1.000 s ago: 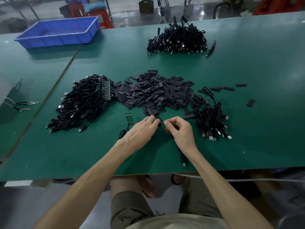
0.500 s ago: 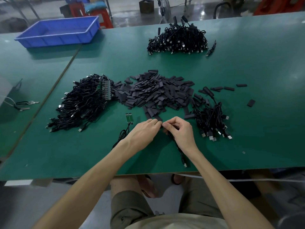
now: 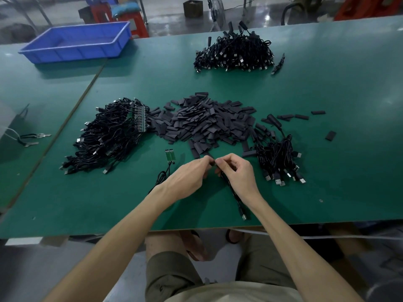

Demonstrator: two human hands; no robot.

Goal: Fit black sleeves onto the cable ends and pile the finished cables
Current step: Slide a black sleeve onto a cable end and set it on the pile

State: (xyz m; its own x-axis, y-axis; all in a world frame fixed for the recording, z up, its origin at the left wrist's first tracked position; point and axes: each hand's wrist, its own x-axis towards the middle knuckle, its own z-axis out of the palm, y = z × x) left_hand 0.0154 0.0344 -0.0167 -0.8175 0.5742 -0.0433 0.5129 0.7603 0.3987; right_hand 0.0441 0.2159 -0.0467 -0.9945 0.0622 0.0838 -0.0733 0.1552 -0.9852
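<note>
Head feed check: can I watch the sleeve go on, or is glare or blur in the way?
Head view: even light, no harsh glare on the table; reflections only on the shiny floor behind; wide-angle bends the table edges; no motion blur; left hand and right hand, holding the cable, mostly cover the pinched sleeve, black on black.

Left hand [image 3: 187,179], right hand [image 3: 237,177] and forearms [image 3: 122,247] bare; olive-khaki shorts [image 3: 174,277], pale shirt [image 3: 231,294], dark-strapped sandals [image 3: 195,233] below the desk [image 3: 87,214] edge.

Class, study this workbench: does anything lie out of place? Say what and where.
Yes. Several sleeves lie scattered right of the sleeve heap, with a lone sleeve farthest out. One cable lies apart beside the far pile.
</note>
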